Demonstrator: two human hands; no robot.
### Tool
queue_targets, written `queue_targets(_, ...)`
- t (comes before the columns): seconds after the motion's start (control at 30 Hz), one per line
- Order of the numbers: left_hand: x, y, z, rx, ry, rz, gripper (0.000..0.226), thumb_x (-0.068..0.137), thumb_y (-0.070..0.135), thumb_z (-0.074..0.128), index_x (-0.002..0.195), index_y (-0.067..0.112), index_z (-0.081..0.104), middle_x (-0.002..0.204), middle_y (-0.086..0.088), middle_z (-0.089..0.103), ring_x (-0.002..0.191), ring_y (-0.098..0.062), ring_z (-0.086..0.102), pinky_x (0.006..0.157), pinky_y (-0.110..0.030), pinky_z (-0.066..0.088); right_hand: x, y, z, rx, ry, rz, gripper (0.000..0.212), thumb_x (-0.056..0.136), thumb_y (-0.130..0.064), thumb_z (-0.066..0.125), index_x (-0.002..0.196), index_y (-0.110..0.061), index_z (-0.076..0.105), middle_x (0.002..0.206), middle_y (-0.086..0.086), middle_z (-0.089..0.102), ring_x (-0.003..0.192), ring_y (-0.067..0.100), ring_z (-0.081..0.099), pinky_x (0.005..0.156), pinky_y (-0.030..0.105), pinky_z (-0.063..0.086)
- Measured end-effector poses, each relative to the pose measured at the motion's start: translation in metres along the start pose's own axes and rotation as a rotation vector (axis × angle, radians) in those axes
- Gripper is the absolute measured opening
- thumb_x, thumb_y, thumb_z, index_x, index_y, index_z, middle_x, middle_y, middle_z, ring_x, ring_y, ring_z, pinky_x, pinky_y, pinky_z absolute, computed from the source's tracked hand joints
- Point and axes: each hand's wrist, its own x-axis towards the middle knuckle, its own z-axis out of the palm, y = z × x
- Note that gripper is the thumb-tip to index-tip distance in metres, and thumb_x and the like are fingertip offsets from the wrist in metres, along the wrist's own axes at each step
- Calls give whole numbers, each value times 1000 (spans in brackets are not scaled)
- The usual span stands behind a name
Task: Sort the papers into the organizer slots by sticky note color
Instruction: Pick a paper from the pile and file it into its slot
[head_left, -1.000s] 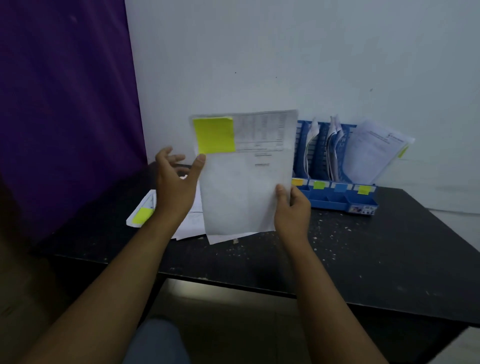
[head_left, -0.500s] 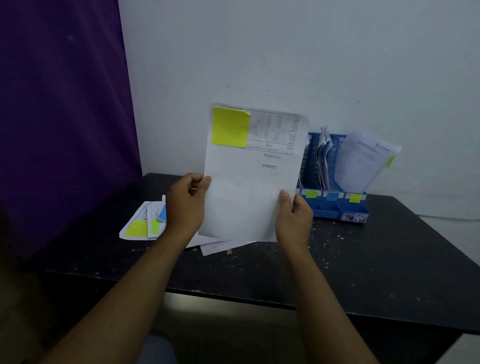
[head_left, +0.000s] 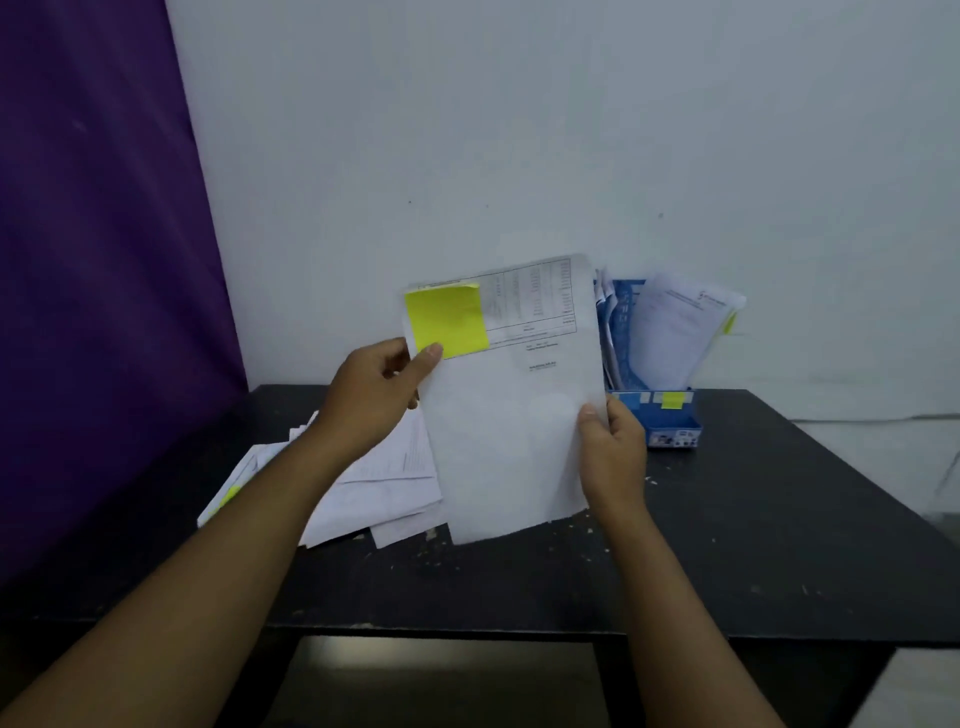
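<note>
I hold a white printed sheet (head_left: 509, 415) upright above the table, tilted slightly left, with a yellow sticky note (head_left: 447, 321) on its top left corner. My left hand (head_left: 374, 395) pinches its left edge, thumb touching the note's lower edge. My right hand (head_left: 615, 457) grips the sheet's right edge lower down. Behind the sheet at the wall stands the blue organizer (head_left: 670, 415), partly hidden, with papers (head_left: 675, 332) standing in its slots and a yellow label (head_left: 673, 400) on its front. A loose pile of papers (head_left: 384, 488) lies on the table under my left arm.
The black table (head_left: 753, 545) runs to a near edge below my forearms and a right edge beside a pale floor. A purple curtain (head_left: 93, 260) hangs on the left and a white wall (head_left: 519, 130) stands behind. One pile sheet shows a yellow note (head_left: 228, 496).
The sheet has shifted right and tilted, now covering the organizer's left slots. My left hand slid up its edge to the sticky note. The camera view has tipped upward.
</note>
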Motion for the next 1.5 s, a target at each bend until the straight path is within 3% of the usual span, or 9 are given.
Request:
queue_targets(0.17, 28, 48, 29, -45, -113, -12, 54, 106, 39, 62, 83, -10, 63, 62, -22, 69, 46, -21, 62, 53, -26, 52, 26, 5, -27, -123, 79, 2, 16, 100, -23, 60, 112, -24, 69, 109, -7, 70, 100, 14, 65, 84, 36, 52)
queue_targets(0.33, 46, 79, 81, -114, -91, 71, 54, 106, 34, 62, 82, -15, 62, 71, -26, 69, 59, -26, 74, 62, -39, 64, 42, 2, -42, -495, 217, -126, 65, 96, -37, 69, 154, -29, 43, 148, 3, 46, 137, 24, 41, 113, 48, 43)
queue_targets(0.47, 70, 91, 119, -151, -111, 109, 69, 96, 57, 61, 70, -6, 51, 63, -23, 48, 69, -49, 71, 72, -59, 64, 38, -10, -49, -370, 99, -201, 56, 97, -69, 53, 142, -36, 57, 137, -15, 58, 122, 10, 58, 102, 43, 54)
queue_targets(0.57, 78, 107, 148, -245, -107, 84, 64, 100, 46, 61, 70, -7, 46, 61, -15, 48, 67, -48, 73, 67, -60, 65, 39, -15, -52, -532, 22, -223, 73, 84, -85, 56, 140, -38, 59, 134, -22, 61, 115, 6, 61, 92, 36, 57)
queue_targets(0.73, 91, 126, 191, -219, -25, 43, 59, 106, 34, 60, 59, 3, 43, 52, -5, 48, 61, -34, 75, 57, -45, 65, 74, -6, -56, -724, 151, -242, 32, 101, -29, 62, 132, -27, 69, 123, -4, 74, 107, 19, 69, 80, 34, 57)
queue_targets(0.9, 111, 138, 219, -154, -21, 73, 50, 104, 27, 62, 62, 1, 56, 61, -5, 64, 59, -25, 77, 57, -43, 66, 127, 12, -62, -833, 223, -245, 24, 106, -20, 50, 117, -19, 72, 92, 5, 73, 73, 22, 60, 51, 26, 33)
queue_targets(1.13, 142, 141, 265, -156, -70, 99, 37, 104, 19, 61, 76, -1, 72, 77, -10, 75, 65, -19, 79, 52, -25, 60, 200, 38, -70, -826, 194, -271, 17, 107, -15, 47, 110, -16, 64, 82, 7, 65, 70, 28, 61, 56, 34, 45)
queue_targets(1.37, 178, 117, 317, -195, -108, 66, 32, 102, 18, 61, 72, 11, 72, 64, -1, 72, 70, -18, 80, 67, -37, 68, 264, 80, -78, -770, 105, -217, 17, 104, -8, 49, 112, -10, 64, 93, 15, 70, 81, 35, 66, 70, 45, 59)
queue_targets(1.5, 184, 103, 339, -257, -171, 25, 23, 103, 22, 66, 107, 3, 78, 82, -4, 77, 79, -19, 80, 73, -38, 68, 288, 108, -75, -691, 86, -184, 21, 105, -6, 48, 116, -8, 64, 97, 14, 70, 84, 33, 66, 74, 43, 58)
